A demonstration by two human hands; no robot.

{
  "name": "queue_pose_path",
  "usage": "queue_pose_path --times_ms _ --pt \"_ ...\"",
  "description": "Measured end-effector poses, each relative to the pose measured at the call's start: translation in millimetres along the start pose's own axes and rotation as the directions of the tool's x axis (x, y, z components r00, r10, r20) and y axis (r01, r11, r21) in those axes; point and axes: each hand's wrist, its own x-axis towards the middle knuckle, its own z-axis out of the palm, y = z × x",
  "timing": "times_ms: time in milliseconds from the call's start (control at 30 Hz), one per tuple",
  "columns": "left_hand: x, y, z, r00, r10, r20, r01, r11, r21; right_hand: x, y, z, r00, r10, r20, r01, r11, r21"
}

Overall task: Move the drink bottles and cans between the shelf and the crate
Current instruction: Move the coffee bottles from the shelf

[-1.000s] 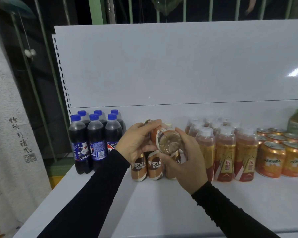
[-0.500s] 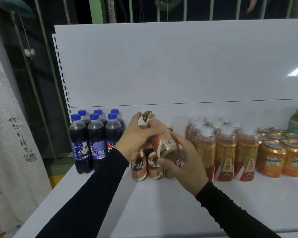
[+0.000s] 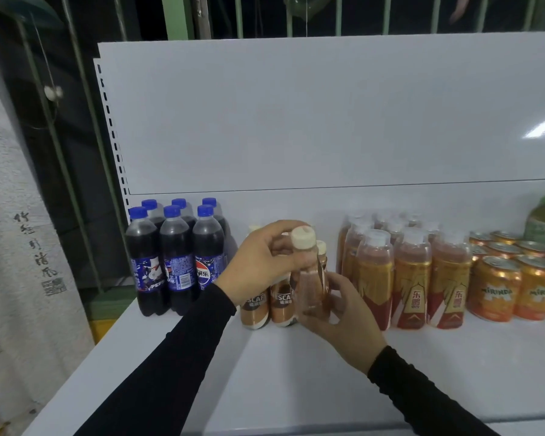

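Head view: coffee bottle (image 3: 312, 278) upright between both hands' fingers (image 3: 283, 243).

The coffee bottle (image 3: 312, 278), tipped sideways earlier, now stands upright in both hands.

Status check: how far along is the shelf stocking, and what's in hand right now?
Done: cola bottles, two coffee bottles, the orange-labelled bottles and the orange cans stand in groups on the shelf. In hand: the left hand and right hand grip one upright coffee bottle beside the standing two. Left: setting it down; the crate is out of view, so the remaining count is unknown.
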Motion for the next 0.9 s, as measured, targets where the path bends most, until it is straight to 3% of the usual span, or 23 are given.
queue_pose_path --times_ms 200,467,900 --pt "-10 -5 3 0.989 -0.026 0.148 0.015 0.997 0.075 -6 22 -3 1.0 0.031 -0.001 -0.031 0.993 -0.11" --pt "-8 -7 4 0.99 -0.033 0.136 0.021 0.996 0.087 -8 31 -6 1.0 0.021 0.0 -0.021 0.989 -0.144" --pt "28 25 -8 0.995 -0.005 0.104 -0.05 0.851 0.523 -12 25 -17 0.984 0.035 0.172 -0.007 0.986 -0.165"
